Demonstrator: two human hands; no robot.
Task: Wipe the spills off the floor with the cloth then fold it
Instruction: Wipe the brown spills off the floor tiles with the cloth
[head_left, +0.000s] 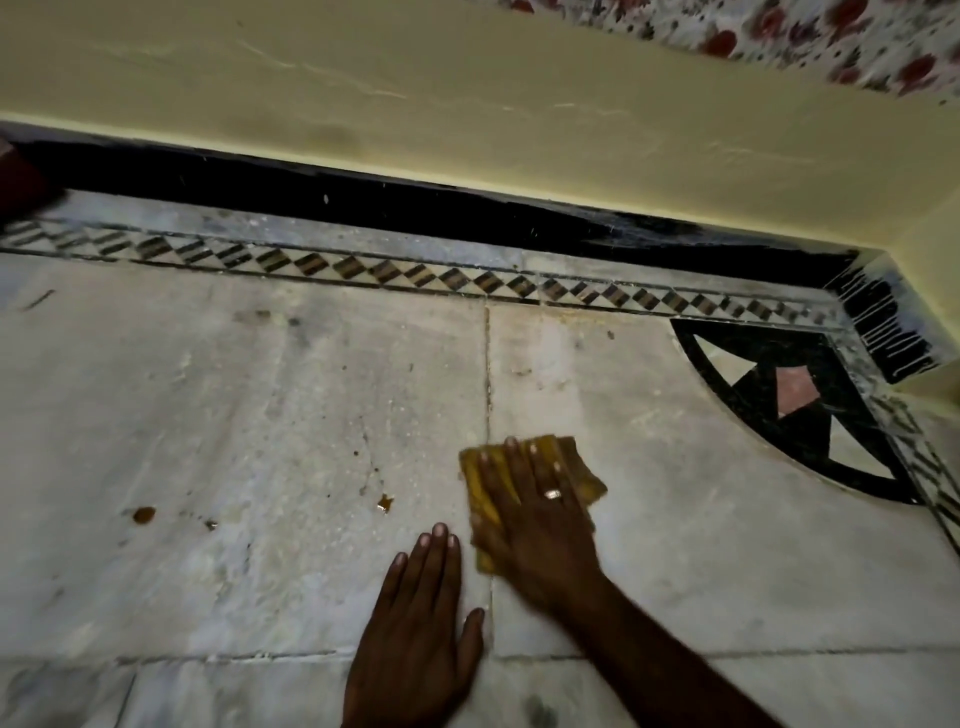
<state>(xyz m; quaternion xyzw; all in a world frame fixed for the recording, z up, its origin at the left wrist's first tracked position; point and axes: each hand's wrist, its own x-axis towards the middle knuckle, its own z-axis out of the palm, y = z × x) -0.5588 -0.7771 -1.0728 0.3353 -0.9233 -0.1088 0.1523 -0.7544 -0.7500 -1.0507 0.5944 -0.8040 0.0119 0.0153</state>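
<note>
A yellow cloth (589, 480) lies bunched on the pale marble floor (234, 415), near a tile joint. My right hand (535, 514), wearing a ring, presses flat on top of the cloth with fingers spread. Just to its left, my left hand (415, 629) rests palm-down on the bare floor, fingers together, holding nothing. Brown spills sit to the left of the cloth: a small splash (385, 502), a round drop (144, 514) and a tiny fleck (210, 525) between them. Much of the cloth is hidden under my right hand.
A yellow wall (467, 104) with a black skirting (415, 208) runs along the far side. A black-and-white patterned border strip (363, 270) edges the floor. A black corner inlay (789, 410) lies at the right. Floral fabric (831, 36) shows at the top right.
</note>
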